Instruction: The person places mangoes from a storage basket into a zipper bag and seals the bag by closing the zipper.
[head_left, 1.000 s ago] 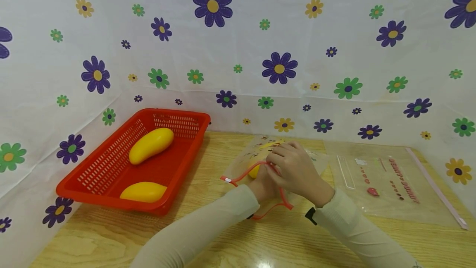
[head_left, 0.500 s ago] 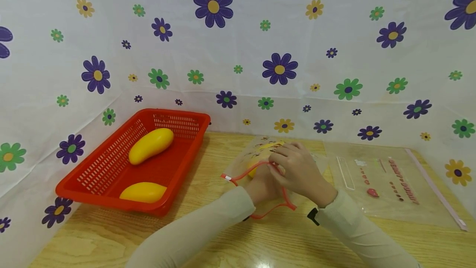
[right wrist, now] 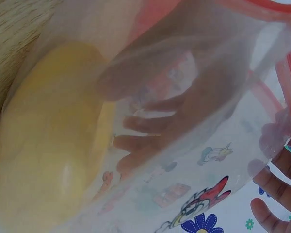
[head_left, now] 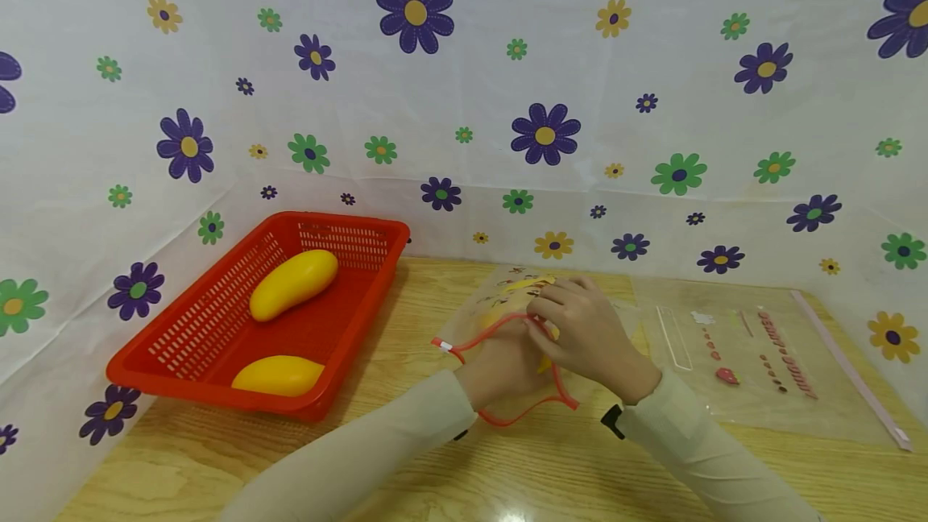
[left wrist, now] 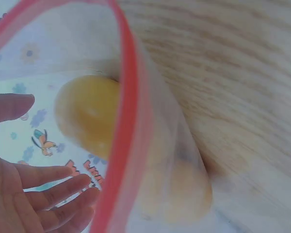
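Note:
A clear zip bag (head_left: pixel 507 300) with a red zip rim and printed figures lies mid-table, its mouth facing the person. My left hand (head_left: pixel 503 365) is inside that mouth. In the left wrist view, the fingers (left wrist: pixel 53 196) and thumb are spread apart with nothing between them. A smooth yellow mango-shaped fruit (left wrist: pixel 89 114) lies in the bag beyond the fingers; another yellow form (left wrist: pixel 184 191) shows through the plastic. My right hand (head_left: pixel 583 329) pinches the bag's red rim at the right, its fingertips partly hidden in the head view.
At left stands a red plastic basket (head_left: pixel 366 321) with two more yellow fruits, one far (head_left: pixel 293 284) and one near (head_left: pixel 279 375). A flat clear zip bag (head_left: pixel 761 353) with a pink zip lies at right. A flowered cloth (head_left: pixel 478 87) hangs behind the table.
My left hand has shifted slightly left and back within the bag's mouth, and yellow now shows to its right. The right hand keeps its hold on the rim, barely moved.

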Tool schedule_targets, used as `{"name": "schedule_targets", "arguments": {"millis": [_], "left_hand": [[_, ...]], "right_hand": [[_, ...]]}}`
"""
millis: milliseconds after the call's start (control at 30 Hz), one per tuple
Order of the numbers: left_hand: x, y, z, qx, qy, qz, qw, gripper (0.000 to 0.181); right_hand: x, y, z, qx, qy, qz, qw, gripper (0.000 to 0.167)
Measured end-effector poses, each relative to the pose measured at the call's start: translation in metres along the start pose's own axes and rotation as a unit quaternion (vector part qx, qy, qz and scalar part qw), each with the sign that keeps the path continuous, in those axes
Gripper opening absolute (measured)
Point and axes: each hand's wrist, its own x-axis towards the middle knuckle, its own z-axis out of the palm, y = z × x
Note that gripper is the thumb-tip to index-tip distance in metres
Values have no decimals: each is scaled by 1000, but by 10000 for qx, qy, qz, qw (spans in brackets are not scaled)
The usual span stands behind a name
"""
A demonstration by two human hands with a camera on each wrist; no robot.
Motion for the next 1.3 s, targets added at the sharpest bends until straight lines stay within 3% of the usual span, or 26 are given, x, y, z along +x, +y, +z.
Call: {"name": "schedule_targets", "arguments": {"millis": [167,300,400,567,767,1067,1300], "left_hand": [[-10,3,-4,290,8,-94,9995,60],[-15,6,-6,826,-158,-131,9964,62],[-19,6,-7,1163,-197,63,9930,63],[-25,3,-9,1508,80,528,9871,63],[-29,3,-27,1790,315,963,9786,56],[-41,1,-48,1306,507,1440,9796,33],[-52,-11,-52,1077,1113,1737,9725,22]], "right_hand": [[0,1,-1,-4,-16,30,10000,6],[0,2,-1,-2,-8,3,10000,6],[-1,3,-1,-11,-3,-30,10000,6],[-2,5,-1,-6,6,-43,10000,6],[-1,6,-2,9,28,-44,10000,6],[0,6,-3,-39,-30,-15,10000,7],[-1,6,-4,-67,-98,17,9999,8]]}}
